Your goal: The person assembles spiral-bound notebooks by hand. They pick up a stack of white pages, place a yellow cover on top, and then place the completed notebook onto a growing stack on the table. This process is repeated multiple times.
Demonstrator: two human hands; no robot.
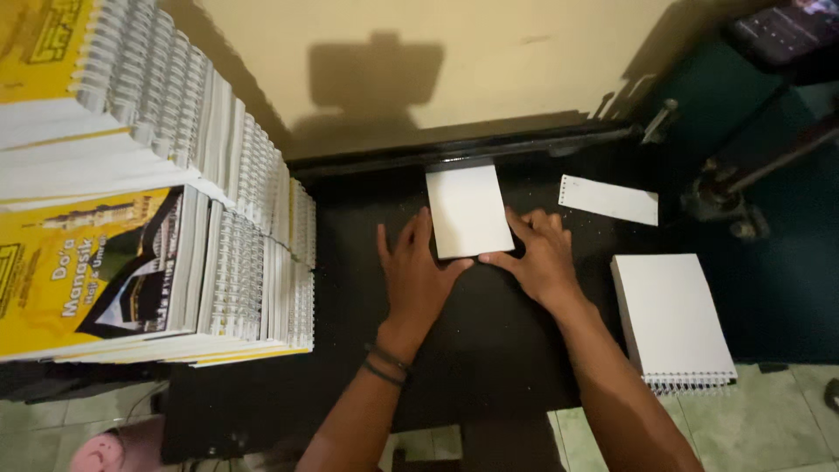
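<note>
Two hands work on a black surface point(489, 350). Between them lies one white stack of sheets point(468, 211), its far edge pushed up against the dark bar point(463, 150) of a machine at the wall. The left hand point(418, 275) lies flat, fingers spread, its grip apart, with the fingertips touching the stack's left edge and near corner. The right hand point(542, 255) also lies flat and apart, pressing at the stack's right edge and near right corner — neither hand closes around anything. Two dark bands point(384, 365) circle the left wrist.

One loose white strip point(609, 200), punched with small holes along its left end, lies well to the right of the stack. One white spiral-bound pad point(671, 323) sits at the right edge of the surface, coil toward the person.

On the left stand two piles of spiral-bound booklets point(131, 253) with yellow covers; their number cannot be counted, and both piles are cut off by the frame. The bar's slot is in shadow. A lever point(752, 166) at the right is blurred and only partly seen. The top right corner shows a dark device point(778, 35), hard to make out.
</note>
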